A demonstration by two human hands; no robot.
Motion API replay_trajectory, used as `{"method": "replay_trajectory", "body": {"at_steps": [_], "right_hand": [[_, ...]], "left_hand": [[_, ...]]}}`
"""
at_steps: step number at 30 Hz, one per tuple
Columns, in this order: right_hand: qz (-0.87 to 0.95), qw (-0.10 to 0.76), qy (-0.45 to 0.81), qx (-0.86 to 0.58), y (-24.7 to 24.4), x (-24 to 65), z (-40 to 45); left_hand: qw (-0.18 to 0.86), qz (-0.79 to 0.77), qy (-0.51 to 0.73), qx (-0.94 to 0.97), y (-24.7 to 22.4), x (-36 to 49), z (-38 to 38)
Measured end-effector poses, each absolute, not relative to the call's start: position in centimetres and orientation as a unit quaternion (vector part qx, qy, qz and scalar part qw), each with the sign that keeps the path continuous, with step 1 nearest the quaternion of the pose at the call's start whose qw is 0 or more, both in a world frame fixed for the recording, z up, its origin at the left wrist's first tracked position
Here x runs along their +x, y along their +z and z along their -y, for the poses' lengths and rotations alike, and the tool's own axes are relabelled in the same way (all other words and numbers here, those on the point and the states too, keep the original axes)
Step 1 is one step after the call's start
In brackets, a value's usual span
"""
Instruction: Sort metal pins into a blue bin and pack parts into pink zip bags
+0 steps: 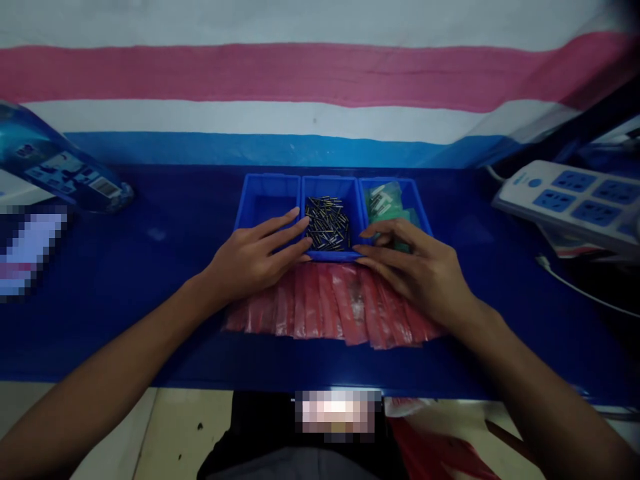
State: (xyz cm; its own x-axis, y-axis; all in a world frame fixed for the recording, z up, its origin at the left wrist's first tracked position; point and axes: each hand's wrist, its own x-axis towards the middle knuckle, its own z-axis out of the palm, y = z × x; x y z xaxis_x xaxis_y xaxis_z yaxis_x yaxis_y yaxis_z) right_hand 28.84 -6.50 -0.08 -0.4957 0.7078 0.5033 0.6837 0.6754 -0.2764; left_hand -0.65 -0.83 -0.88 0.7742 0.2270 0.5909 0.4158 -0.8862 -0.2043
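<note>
The left hand and right hand lay open and apart at the blue divided tray; its loose metal pins would handle light, stiff and slippery, best pinched singly at mid-length.

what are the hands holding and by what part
Cannot be told for sure: the left hand and right hand both have fingers at the blue divided tray, near its front edge, but no clear grip shows.
</note>
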Motion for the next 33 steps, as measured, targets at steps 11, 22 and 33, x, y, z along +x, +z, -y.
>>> {"method": "replay_trajectory", "body": {"at_steps": [11,22,33], "right_hand": [[0.905,0.072,0.009,-0.419,3.7,23.9,-1.4],[0.919,0.048,0.109,-0.375,4.0,23.5,-2.3],[0.89,0.191,-0.058,-0.41,3.2,32.4,13.8]], "left_hand": [[0.144,0.203,-0.281,-0.927,-1.2,-0.8,0.8],[0.136,0.22,-0.261,-0.93,-1.4,-1.0,0.6],[0.044,0.196,-0.18,-0.963,0.7,1.1,9.8]]}}
